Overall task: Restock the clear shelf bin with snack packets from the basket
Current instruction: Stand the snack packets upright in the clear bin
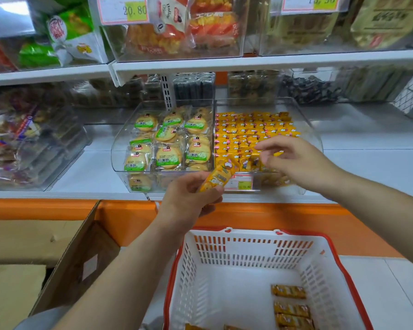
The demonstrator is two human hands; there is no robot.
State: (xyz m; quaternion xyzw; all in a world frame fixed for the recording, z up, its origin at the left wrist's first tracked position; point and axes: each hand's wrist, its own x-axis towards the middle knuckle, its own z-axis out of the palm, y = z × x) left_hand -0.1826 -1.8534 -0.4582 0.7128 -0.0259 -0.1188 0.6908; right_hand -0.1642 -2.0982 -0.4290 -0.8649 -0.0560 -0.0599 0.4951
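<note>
My left hand [188, 194] grips a yellow snack packet [218, 177] just in front of the clear shelf bin [312, 129]. The bin's right half is packed with rows of small yellow packets [250, 129]. Over those rows hovers my right hand [289, 158], fingers loosely curled; a bit of yellow shows by its fingertips, and I cannot tell whether it holds anything. Below stands the white basket with a red rim [248, 248], with several yellow packets [290, 306] lying at its bottom right.
The bin's left half holds round biscuits in green-labelled wrappers [167, 139]. A price tag [241, 182] sticks to the bin front. An open cardboard box [76, 258] stands left of the basket. More clear bins of snacks fill the shelf above and the left side.
</note>
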